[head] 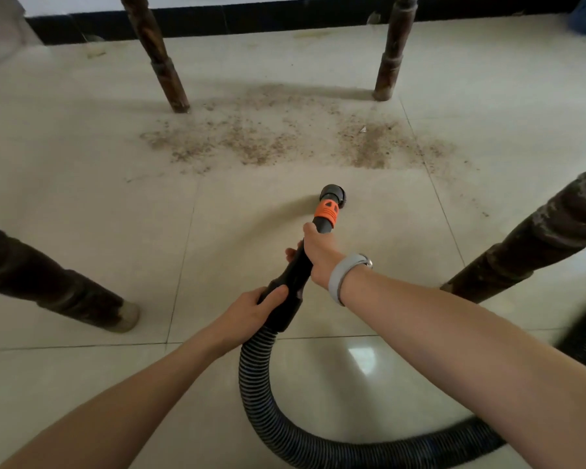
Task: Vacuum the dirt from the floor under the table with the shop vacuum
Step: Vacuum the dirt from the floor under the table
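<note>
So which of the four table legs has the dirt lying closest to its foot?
The far left leg: the dirt reaches right up beside its foot. The other three legs stand on cleaner tile.

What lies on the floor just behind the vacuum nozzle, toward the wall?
Beyond the nozzle brown dirt is scattered between two far table legs. The floor directly under the nozzle is covered.

Glossy tiled floor (318, 384), ribbed plastic hose (261, 394), rough dark wooden table legs (391, 52).

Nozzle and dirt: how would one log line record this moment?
hands: left and right grip wand | nozzle: short of dirt | dirt: unvacuumed between table legs
</note>
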A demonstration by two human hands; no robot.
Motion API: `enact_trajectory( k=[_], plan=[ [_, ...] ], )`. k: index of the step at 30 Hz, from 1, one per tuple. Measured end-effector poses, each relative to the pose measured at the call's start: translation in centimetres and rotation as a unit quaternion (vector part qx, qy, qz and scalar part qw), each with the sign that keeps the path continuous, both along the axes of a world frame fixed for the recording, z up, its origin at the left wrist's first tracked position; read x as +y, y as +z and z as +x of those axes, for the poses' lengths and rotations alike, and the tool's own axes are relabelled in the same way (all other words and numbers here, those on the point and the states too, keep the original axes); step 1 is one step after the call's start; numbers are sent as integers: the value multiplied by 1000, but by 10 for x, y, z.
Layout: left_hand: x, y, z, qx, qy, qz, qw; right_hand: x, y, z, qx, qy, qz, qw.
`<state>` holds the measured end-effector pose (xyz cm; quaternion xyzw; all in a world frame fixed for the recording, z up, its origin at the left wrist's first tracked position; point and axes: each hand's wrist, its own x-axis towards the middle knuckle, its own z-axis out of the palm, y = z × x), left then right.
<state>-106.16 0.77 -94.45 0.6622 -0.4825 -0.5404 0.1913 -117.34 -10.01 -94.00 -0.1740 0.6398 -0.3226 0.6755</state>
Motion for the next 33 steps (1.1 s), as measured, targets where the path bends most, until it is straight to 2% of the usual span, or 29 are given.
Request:
enact_trajectory(
  k=[7, 13, 16, 21, 24, 28, 31, 33],
  plan=[
    [26, -8, 26, -13, -114, 23, 993, 52, -30, -8, 101, 19, 10, 995],
    [34, -7, 21, 34, -151, 62, 986, 78, -32, -21, 79, 9, 33, 996],
    [33, -6, 15, 36, -134, 54, 989, 71, -23, -31, 56, 0, 23, 998],
    [16, -6, 7, 6, -132, 32, 991, 56, -12, -36, 97, -7, 4, 995],
    [20, -6, 5, 6, -145, 72, 987, 64, -18, -33, 101, 32, 26, 994],
    [30, 0, 14, 53, -90, 121, 987, 57, -23, -15, 118, 91, 10, 989],
    [30, 7, 30, 52, -30, 121, 991, 42, -13, 15, 89, 140, 0, 986],
    [28, 14, 44, 37, -9, 126, 991, 39, -4, 39, 37, 133, 10, 990]
  ],
)
